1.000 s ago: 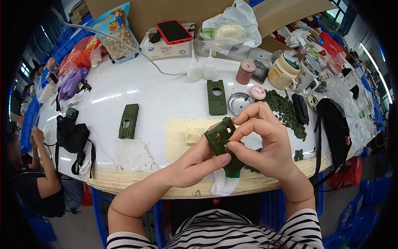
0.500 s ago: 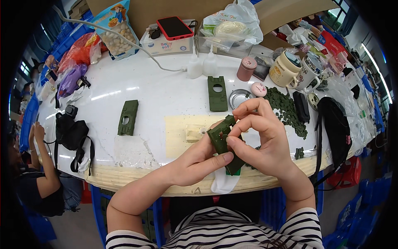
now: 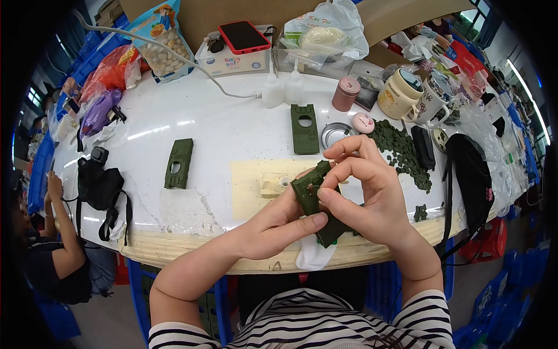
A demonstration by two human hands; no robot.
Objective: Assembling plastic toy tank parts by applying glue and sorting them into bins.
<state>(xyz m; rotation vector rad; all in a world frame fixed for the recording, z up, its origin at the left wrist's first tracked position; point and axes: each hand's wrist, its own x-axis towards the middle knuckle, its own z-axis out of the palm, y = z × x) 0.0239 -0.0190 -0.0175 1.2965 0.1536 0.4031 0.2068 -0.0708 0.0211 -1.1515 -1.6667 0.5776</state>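
Note:
My left hand (image 3: 273, 227) holds a dark green plastic model hull part (image 3: 330, 230) tilted over the table's near edge, thumb across it. Above this part, my right hand (image 3: 369, 198) is closed in a pinch, thumb and index fingertips against its face. Whatever sits between those fingertips is hidden or too small to name. Just left of the hands lies a cream block (image 3: 272, 185) on a pale yellow sheet (image 3: 247, 200). Two similar green hull parts with round holes lie farther off, one green hull part (image 3: 304, 142) straight ahead, another green hull part (image 3: 179, 166) to the left.
Many small green pieces (image 3: 401, 152) are heaped at the right, beside a round metal tin (image 3: 337, 135) and a black pouch (image 3: 422, 148). White squeeze bottles (image 3: 272, 93), a pink canister (image 3: 346, 95) and mugs (image 3: 400, 96) stand behind. A black bag (image 3: 471, 180) lies right; a co-worker (image 3: 58, 250) sits left.
Both hands keep almost the same place and hold on the green hull part. The right fingers have shifted very slightly; the view has moved a little.

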